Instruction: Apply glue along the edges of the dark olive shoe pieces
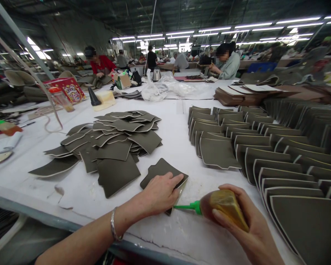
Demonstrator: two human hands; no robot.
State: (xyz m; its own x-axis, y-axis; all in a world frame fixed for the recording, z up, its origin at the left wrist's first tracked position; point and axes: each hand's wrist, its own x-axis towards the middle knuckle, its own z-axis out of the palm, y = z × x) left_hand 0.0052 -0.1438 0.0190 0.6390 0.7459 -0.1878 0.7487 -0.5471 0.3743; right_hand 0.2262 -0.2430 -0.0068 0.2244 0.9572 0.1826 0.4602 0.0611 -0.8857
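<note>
Panel [158,170]: dk pc, ctr of frame, on white table [174,136].
L hand [163,193]: fingers extended, laid on panel.
R hand [249,217]: fingers wrapped round amber btl [226,202], lower rt; green nozzle [191,207] by panel edge.
Pile [117,138]: loose dk pcs, ctr-left.
Rows [276,162]: overlapping dk pcs, rt side.

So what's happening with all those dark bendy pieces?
Someone's left hand is pressing one dark panel onto the white tabletop. The right hand holds a squeeze bottle of amber liquid, its green nozzle pointing at the panel's near corner. I can't tell if any is coming out. More panels lie in a messy pile on the left and overlapping rows on the right.
</note>
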